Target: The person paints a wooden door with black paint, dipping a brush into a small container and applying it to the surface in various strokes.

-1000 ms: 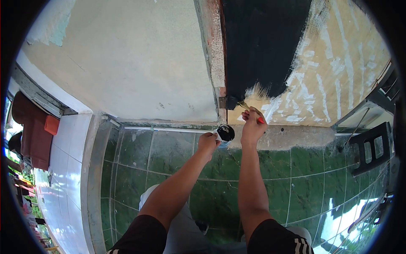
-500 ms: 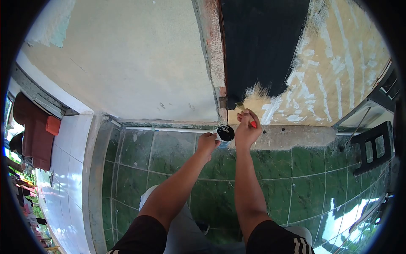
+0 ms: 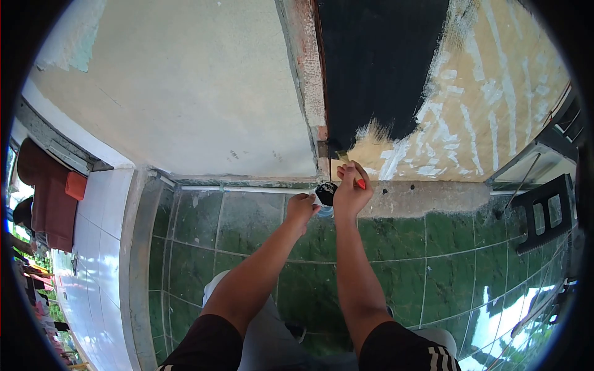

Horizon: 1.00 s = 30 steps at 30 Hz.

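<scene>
My right hand [image 3: 351, 191] is closed around a paintbrush [image 3: 360, 183] with a red handle end. The bristles rest at the lower left corner of the wall panel, by the edge of the black paint [image 3: 377, 68]. My left hand [image 3: 300, 209] grips the rim of a small cup of black paint [image 3: 323, 195], held just below and left of the brush. Part of the cup is hidden behind my right hand. Beige wall [image 3: 470, 136] with white patches lies right of the black area.
A pale wall section [image 3: 192, 93] stands at left, beside a rough reddish strip [image 3: 312, 68]. A white pipe [image 3: 253, 190] runs along the wall base above green floor tiles [image 3: 390, 247]. A black plastic stool [image 3: 547, 213] is at right, and a brown chair [image 3: 52, 198] at far left.
My right hand and the brush have moved slightly left. Black paint now reaches lower in the corner of the panel. My left hand still holds the cup.
</scene>
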Available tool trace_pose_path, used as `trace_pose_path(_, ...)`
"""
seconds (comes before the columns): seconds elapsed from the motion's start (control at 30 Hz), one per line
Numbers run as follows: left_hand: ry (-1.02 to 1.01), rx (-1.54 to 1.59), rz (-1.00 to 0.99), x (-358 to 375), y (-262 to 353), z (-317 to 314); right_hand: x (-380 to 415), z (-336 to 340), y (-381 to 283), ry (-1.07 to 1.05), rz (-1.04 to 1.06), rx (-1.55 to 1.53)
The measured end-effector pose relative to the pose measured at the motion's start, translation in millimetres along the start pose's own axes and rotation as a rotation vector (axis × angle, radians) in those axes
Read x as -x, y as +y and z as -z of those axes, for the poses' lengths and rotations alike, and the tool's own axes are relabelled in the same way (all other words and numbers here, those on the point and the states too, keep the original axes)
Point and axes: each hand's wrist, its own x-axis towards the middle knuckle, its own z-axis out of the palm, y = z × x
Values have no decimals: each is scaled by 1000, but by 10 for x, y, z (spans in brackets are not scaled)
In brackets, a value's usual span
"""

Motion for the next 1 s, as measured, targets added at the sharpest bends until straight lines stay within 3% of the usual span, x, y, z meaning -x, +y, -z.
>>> trace_pose_path(0.13, 6, -44, -6, -13, -20, 26, -59, 44, -32, 142, 116, -12)
trace_pose_path(0.27, 5, -45, -9, -12, -6, 8, -1, -31, 27, 31, -12, -46)
trace_pose_path(0.4, 55, -58, -12, 17, -29, -53, -35, 20, 18, 122, 89, -82)
trace_pose_path(0.5, 19, -21, -12, -31, -59, -45, -5, 230, 75, -139, 427, 329)
trace_pose_path(0.6, -1, -38, -24, 11, -40, -47, -72, 324, 6, -275, 579, 480)
trace_pose_path(0.7, -18, -25, -20, 4, -41, -18, -239, 555, 184, -308, 532, 643)
trace_pose_path(0.9, 26, -48, -27, 19, -2, -1, -127, 372, -56, -290, 598, 481)
trace_pose_path(1.0, 40, -50, -27, -39, -75, -7, -180, 425, 262, -267, 498, 550)
